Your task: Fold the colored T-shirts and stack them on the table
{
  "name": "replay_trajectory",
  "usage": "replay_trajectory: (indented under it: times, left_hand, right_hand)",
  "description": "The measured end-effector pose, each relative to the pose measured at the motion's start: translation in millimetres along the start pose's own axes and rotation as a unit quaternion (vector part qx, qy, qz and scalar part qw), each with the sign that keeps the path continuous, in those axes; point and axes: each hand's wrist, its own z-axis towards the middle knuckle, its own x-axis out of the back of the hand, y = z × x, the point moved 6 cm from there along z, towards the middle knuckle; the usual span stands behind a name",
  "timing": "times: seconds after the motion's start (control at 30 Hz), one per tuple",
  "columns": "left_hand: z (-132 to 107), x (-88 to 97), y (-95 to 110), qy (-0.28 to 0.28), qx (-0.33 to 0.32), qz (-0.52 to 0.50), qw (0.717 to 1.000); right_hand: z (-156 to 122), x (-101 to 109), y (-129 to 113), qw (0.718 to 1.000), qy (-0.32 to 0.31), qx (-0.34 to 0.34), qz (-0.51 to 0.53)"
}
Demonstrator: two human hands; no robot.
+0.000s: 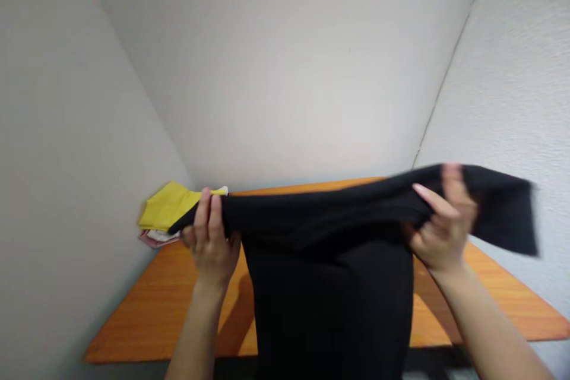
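Note:
A black short-sleeved shirt (332,297) is stretched between my hands and hangs down past the lower edge of the view. My left hand (212,237) grips it near its left shoulder end, fingers folded over the cloth. On the other side my right hand (443,222) clasps the cloth between thumb and fingers, slightly blurred. A black sleeve (505,208) sticks out to the right beyond that hand. Both hands are raised above the orange wooden table (155,297).
Folded clothes lie at the table's back left corner, a yellow one (167,205) on top of white and pink cloth. Pale walls (285,71) close in the table at the back and both sides. The table's front edge runs below my forearms.

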Motion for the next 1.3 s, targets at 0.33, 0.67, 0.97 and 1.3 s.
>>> replay_trajectory:
  times: [0.33,0.67,0.97,1.3]
  left_hand:
    - [-103,-112.5,-38,-0.304,0.080,-0.074,0.947]
    - [-165,-112.5,-5,-0.495,-0.027,0.002,0.868]
    - [-64,-153.4,-11,-0.477,-0.026,0.026,0.878]
    - [-69,-273.8,-65,-0.502,0.086,0.104,0.854]
  right_hand:
    - [-130,-137,7,0.963,-0.260,-0.065,-0.017]
    - [-183,-120,8,0.951,-0.305,-0.031,-0.035]
    - [-114,-152,41,0.918,-0.393,-0.045,-0.029]
    - [-81,-245,82,0.904,-0.414,-0.080,-0.068]
